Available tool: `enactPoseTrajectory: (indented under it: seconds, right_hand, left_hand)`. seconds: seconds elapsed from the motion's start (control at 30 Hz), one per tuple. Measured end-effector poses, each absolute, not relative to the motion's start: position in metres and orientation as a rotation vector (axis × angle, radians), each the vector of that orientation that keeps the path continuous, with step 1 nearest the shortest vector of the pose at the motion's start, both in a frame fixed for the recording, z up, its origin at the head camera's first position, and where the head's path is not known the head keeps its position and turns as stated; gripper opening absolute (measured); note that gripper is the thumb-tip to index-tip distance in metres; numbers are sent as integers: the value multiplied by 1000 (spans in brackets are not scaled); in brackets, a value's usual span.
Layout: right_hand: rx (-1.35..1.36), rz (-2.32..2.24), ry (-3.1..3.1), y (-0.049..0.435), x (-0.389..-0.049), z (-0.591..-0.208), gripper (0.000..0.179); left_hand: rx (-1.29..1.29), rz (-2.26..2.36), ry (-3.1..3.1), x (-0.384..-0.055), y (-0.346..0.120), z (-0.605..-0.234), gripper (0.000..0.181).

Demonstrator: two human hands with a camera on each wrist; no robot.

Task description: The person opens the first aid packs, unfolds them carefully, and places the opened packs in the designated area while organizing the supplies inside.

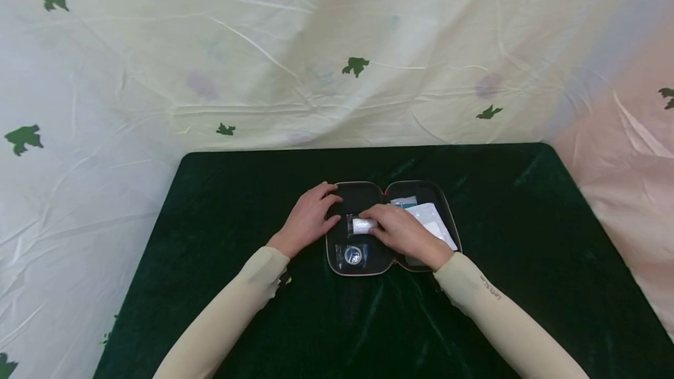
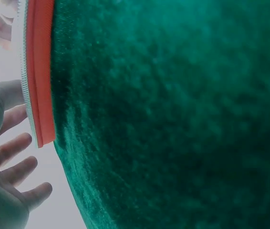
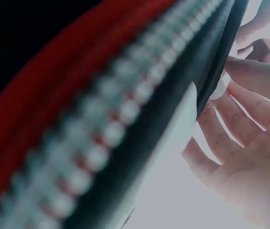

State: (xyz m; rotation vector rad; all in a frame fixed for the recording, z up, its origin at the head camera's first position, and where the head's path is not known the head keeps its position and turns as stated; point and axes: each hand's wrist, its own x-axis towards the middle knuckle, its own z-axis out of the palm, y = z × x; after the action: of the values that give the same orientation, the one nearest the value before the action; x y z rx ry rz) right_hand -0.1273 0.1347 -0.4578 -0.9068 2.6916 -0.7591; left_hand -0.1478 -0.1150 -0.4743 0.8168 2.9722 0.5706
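Note:
A black zip case [image 1: 363, 188] with red-orange trim lies unfolded on the table. My right hand [image 1: 402, 233] reaches over its right half and holds a white bandage roll [image 1: 362, 226] in clear wrapping, thumb on the near side and fingers on the far side. In the right wrist view, the roll [image 3: 219, 89] shows only partly behind the case's zip edge. My left hand [image 1: 312, 218] is at the left rim of the case, fingers spread and loosely bent. Below the bandage roll, a round white tape roll [image 1: 353, 255] in a clear packet lies in the left half.
In the case's right half are white flat packets [image 1: 433, 219] and a blue-and-white packet [image 1: 404, 202], partly covered by my right hand. A dark green velvet cloth [image 1: 237, 192] covers the table. Pale leaf-print fabric [image 1: 253, 63] hangs behind and at both sides.

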Motion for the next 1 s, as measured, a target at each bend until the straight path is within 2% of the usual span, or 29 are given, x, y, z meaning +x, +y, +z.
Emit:
enactPoseTrajectory:
  seconds: [0.3,0.6,1.0]
  right_hand:
    - [-900,-740,2700,134,-127,-459,33]
    - [-890,-731,2694,134,-129,-458,33]
    - [-864,-757,2694,133,-128,-459,33]
  left_hand:
    - [804,580,2954,-152,-112,-478,38]
    - [991,732,2990,-138,-113,-478,16]
    - [1189,758,2822,-113,-111,-477,19]
